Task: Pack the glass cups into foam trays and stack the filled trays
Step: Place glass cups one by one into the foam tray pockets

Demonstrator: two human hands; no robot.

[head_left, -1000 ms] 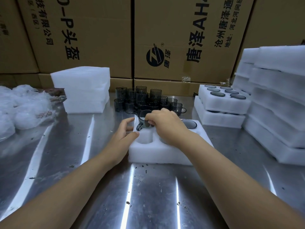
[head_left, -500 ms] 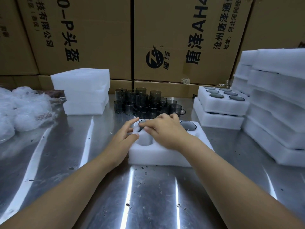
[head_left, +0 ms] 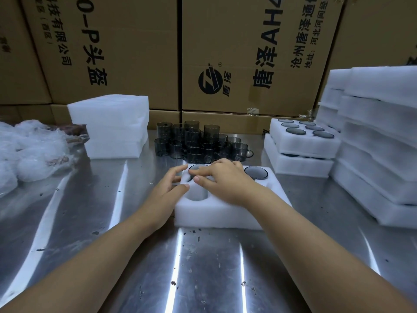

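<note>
With fingers straight, left hand (head_left: 167, 193) and right hand (head_left: 225, 184) rest on a white rectangular foam tray (head_left: 214, 219); two grey glass cups (head_left: 256, 172) seated, loose cups (head_left: 194, 141) waiting behind.

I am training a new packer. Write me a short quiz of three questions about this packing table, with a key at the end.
1. True or false: the near-left pocket of the front foam tray is empty.
2. Choose one: where do the loose glass cups stand? A) behind the front foam tray; B) on top of a foam block; C) at the near edge of the table.
3. Count: how many cups show in the top tray of the low stack on the right?

Key: 1 true; 2 A; 3 six.
</note>
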